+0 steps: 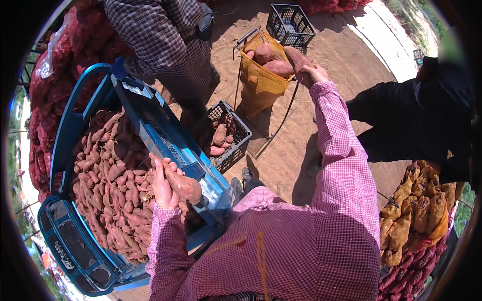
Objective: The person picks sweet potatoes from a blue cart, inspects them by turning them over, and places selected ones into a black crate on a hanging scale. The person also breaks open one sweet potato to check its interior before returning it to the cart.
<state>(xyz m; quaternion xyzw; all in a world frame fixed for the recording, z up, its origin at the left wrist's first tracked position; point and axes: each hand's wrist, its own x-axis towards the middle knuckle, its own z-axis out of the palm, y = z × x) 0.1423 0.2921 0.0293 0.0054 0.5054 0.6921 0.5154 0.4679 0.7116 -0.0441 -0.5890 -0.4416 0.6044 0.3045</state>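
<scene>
A long sweet potato is gripped in my left hand, above a heap of sweet potatoes in the bed of a blue cargo vehicle. My right arm reaches forward, and my right hand holds another large sweet potato at the rim of a yellow mesh sack. Metal stand rods surround the sack, which stands upright. Several big sweet potatoes show in its mouth.
A black plastic crate beside the vehicle holds some sweet potatoes; another crate stands beyond the sack. One person in checked clothing is by the vehicle, another in dark clothing at right. Filled red sacks and yellow sacks are stacked around.
</scene>
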